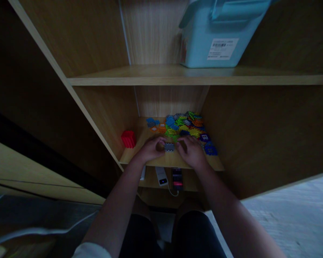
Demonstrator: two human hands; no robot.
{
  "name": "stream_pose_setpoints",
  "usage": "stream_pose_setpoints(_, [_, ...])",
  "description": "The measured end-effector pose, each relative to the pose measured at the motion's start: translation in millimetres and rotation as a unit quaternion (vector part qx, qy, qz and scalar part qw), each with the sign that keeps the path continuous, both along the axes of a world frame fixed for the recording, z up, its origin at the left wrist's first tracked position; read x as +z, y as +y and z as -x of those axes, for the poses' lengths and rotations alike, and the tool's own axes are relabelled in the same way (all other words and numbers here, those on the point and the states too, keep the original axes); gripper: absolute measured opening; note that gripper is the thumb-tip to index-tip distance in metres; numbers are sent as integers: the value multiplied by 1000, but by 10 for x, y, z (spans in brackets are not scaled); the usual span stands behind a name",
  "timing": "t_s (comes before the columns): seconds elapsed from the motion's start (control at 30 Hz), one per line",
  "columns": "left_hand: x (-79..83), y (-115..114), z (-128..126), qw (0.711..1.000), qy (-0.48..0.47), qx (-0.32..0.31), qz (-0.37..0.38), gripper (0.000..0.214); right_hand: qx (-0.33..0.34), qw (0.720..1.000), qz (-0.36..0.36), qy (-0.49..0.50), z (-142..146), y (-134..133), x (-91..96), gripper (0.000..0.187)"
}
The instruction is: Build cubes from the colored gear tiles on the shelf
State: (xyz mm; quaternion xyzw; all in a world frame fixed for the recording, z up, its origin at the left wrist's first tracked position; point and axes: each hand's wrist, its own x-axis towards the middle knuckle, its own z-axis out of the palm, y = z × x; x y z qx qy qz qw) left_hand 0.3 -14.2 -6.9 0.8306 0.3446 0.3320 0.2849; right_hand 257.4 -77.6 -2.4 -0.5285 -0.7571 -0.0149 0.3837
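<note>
A small grey flat piece with toothed edges (169,147) lies on the middle shelf between my two hands. My left hand (153,148) is at its left side, fingers and thumb curved with a gap between them; its fingertips come right up to the piece's edge, and I cannot tell whether they touch. On the other side my right hand (190,149) also has its fingers curved and apart, a little off the piece. Just beyond the hands spreads a heap of colourful toothed plastic pieces (184,125), in blue, green, yellow and orange.
A red ribbed block (128,139) stands at the shelf's left side. Blue pieces (210,148) lie by the right wall. Overhead, the upper shelf (150,76) carries a light blue bin (199,46). Below are a white power bank (161,176) and a phone (177,178) with a cable.
</note>
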Motion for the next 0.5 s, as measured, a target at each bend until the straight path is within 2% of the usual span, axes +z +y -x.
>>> stream_pose_setpoints(0.13, [-19, 10, 14, 1000, -5, -12, 2, 56, -184, 983, -17, 9, -135, -208, -73, 29])
stream_pose_setpoints(0.2, [-12, 9, 14, 1000, -5, -14, 5, 55, -251, 968, -13, 2, -187, -300, -115, 37])
stream_pose_setpoints(0.33, [3, 9, 4, 1000, -4, -5, 8, 53, -320, 944, 75, -41, -191, -355, -95, 50])
stream_pose_setpoints(0.43, [-4, 18, -2, 1000, -3, -7, 10, 54, -346, 924, 136, -91, -152, -314, -15, 49])
stream_pose_setpoints(0.5, [-12, 22, -3, 1000, -5, -7, 10, 54, -351, 919, 147, -107, -143, -289, 20, 47])
